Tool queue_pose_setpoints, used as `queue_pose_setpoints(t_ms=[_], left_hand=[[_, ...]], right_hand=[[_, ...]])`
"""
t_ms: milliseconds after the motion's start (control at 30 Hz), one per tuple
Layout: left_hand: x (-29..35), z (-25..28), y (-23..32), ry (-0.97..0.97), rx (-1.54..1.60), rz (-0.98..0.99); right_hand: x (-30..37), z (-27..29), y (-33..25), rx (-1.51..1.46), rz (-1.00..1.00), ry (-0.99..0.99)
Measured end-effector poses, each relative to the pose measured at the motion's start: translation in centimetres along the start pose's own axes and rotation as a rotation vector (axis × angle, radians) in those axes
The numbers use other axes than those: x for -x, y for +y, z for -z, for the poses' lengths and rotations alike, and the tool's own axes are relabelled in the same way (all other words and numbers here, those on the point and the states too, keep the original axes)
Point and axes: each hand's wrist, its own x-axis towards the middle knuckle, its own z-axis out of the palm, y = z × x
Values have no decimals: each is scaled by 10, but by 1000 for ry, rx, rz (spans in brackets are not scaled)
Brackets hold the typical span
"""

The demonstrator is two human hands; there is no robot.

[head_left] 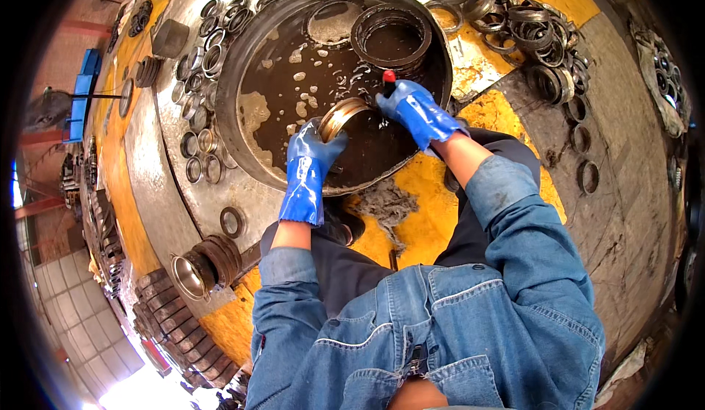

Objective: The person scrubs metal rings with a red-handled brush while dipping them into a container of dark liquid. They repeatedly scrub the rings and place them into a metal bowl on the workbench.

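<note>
Over a wide round basin (239, 65) of dark, foamy liquid, both my hands wear blue rubber gloves. My left hand (314, 149) grips a shiny metal ring (339, 116), tilted above the liquid. Close to the ring's right side, my right hand (413, 113) is closed round a tool with a red-tipped handle (389, 77). Its working end is hidden, so I cannot tell its kind. Inside the basin, beyond my right hand, stands a stack of dark, wet rings (391, 35).
Many metal rings (197, 113) stand left of the basin, and a heap of rings (525, 24) lies at the far right. Nearer on the left is a row of rings (209, 263). A grey rag-like clump (385, 203) lies between my legs, against the basin.
</note>
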Motion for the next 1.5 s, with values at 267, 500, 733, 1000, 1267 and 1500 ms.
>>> queue_pose_setpoints(t_ms=[267,500,733,1000,1267,1500], left_hand=[[3,7,5,-86,116,26],[-5,-10,-36,-134,344,-94],[-8,-15,-40,-219,473,31],[-7,-13,-52,-219,460,-71],[-2,-1,-22,-163,288,4],[-9,14,20,-151,-149,-23]], right_hand=[[-4,17,2,40,7,102],[67,27,-47,-161,1095,208],[41,9,-18,-200,599,286],[82,7,-54,-269,931,226],[13,5,-11,-400,134,221],[-15,-8,14,-466,-196,80]])
